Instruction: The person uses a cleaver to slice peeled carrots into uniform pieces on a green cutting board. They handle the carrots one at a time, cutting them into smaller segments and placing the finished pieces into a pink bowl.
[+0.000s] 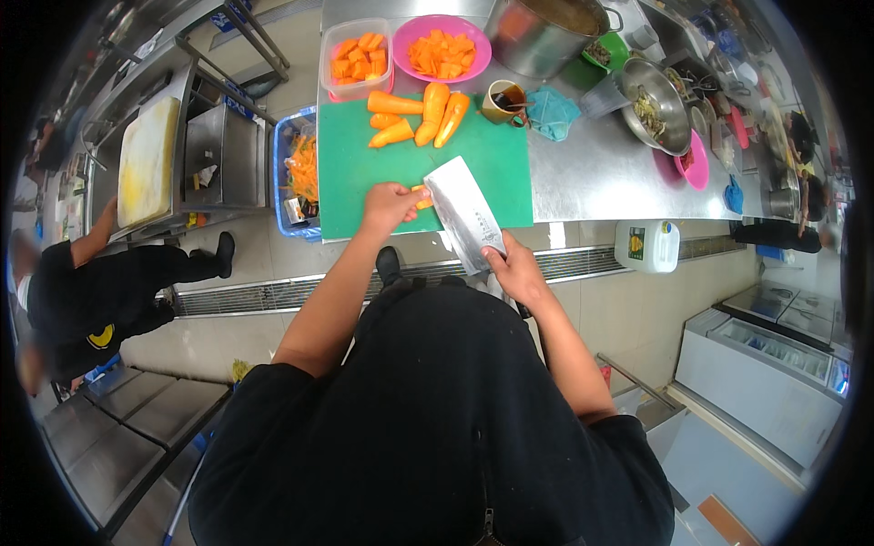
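My right hand (513,265) grips the handle of a wide cleaver (466,215), its blade slanting up and left over the front of a green cutting board (362,160). At the blade's left edge, my left hand (392,210) holds a small carrot piece (423,198), partly hidden by fingers and steel. Farther back on the board lie several peeled carrots (430,116), some whole and some cut shorter. Behind the board, a clear plastic tub (326,51) holds carrot chunks (358,58). A pink plate (403,41) beside it bears more cut carrot (442,54).
A mug (497,112) of dark liquid and a teal cloth (553,112) sit at the board's right. Behind are a steel pot (539,41) and a steel bowl (676,123). Left of the table stands a blue bin (283,170) of peelings. Other people (102,286) stand farther left.
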`<act>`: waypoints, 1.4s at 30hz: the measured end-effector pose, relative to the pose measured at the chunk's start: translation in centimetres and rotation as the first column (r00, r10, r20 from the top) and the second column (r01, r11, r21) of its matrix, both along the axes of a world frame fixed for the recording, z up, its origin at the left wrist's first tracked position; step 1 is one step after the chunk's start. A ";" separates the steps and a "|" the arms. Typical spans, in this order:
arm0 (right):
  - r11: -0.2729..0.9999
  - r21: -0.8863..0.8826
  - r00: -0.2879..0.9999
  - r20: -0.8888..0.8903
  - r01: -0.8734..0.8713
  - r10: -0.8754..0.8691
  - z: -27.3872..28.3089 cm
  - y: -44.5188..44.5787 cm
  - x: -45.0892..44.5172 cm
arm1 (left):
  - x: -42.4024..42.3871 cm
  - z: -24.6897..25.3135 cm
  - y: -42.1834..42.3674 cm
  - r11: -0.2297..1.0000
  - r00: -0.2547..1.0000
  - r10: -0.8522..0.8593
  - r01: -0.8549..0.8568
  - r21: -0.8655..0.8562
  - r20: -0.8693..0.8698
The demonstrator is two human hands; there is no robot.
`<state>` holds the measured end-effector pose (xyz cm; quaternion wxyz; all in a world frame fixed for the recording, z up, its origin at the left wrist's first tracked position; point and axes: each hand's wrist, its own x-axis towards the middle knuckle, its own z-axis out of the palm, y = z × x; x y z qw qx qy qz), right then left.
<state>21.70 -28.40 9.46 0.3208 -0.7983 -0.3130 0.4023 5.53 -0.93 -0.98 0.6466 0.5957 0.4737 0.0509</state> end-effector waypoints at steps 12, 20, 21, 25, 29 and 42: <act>0.980 0.079 0.983 -0.024 0.182 -0.181 -2.5 -3.5 1.3 | -0.4 4.6 -0.5 0.612 0.960 -0.270 0.232 0.756 -0.076; 0.989 0.043 0.989 0.053 0.138 -0.140 -4.4 -4.8 2.4 | -1.4 2.0 -0.3 0.861 0.901 -0.360 0.221 0.458 0.241; 0.990 0.006 0.989 0.048 0.140 -0.140 -4.4 -5.0 2.5 | -1.2 3.2 -0.5 0.954 0.907 -0.270 0.205 0.220 0.324; 0.986 0.079 0.985 0.083 0.145 -0.151 -5.9 -5.7 2.4 | -1.1 10.3 -0.1 0.962 0.932 -0.124 0.197 -0.188 0.340; 0.987 0.034 0.988 0.018 0.155 -0.156 -6.0 -5.8 2.4 | -1.9 12.5 0.5 0.934 0.893 -0.118 0.249 -0.257 0.434; 0.991 0.007 0.969 -0.212 0.132 -0.127 -3.8 -2.7 2.5 | -0.1 1.5 -1.4 0.634 0.921 -0.367 0.148 0.759 0.128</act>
